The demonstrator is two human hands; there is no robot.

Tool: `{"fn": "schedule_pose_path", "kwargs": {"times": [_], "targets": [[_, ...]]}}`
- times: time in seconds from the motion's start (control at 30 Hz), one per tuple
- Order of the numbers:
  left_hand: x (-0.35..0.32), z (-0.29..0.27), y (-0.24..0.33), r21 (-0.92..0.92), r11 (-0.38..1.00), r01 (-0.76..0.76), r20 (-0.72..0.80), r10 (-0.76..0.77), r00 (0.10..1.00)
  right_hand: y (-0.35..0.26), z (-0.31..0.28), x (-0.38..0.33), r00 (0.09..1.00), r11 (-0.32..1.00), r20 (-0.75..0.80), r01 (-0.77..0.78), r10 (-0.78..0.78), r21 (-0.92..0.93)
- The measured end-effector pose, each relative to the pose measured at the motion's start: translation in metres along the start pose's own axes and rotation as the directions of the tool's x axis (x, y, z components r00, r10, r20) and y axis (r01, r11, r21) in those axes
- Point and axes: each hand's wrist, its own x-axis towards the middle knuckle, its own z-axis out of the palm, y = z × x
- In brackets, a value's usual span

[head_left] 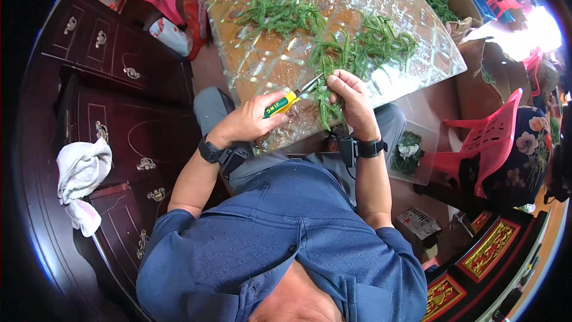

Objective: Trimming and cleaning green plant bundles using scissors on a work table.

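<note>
My left hand (249, 118) is wrapped round the yellow and green handle of a utility knife (279, 106). Its thin metal blade points up and right, with the tip close to my right fingers. With thumb and forefinger together, my right hand (355, 99) pinches a green feathery sprig (323, 106), whose lower part hangs over the near part of the table. Beyond both hands, more green sprigs (381, 42) lie loose in a heap. Another pile of greenery (283, 13) sits farther left. The exact contact between blade and stem is too small to tell.
The table (250, 62) has a shiny patterned cover strewn with bits. Dark drawers (131, 119) with a white towel (83, 173) stand at left. A pink chair (497, 134) and a clear bin (426, 164) are at right. Greenery fills a cardboard box (468, 1) at far right.
</note>
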Motion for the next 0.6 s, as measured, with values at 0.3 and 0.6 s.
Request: {"fn": "schedule_pose_path", "kwargs": {"times": [0.3,0.6], "targets": [[-0.002,0.012,0.007,-0.39,0.871,0.298,0.052,-0.303,0.952,-0.021,0.024,-0.001,0.748,0.459,-0.055,0.346,-0.662,-0.818],[-0.004,0.026,-0.001,-0.492,0.852,0.18,-0.025,-0.22,0.975,-0.006,0.04,-0.001,0.81,0.23,0.119,0.298,-0.574,-0.926]]}}
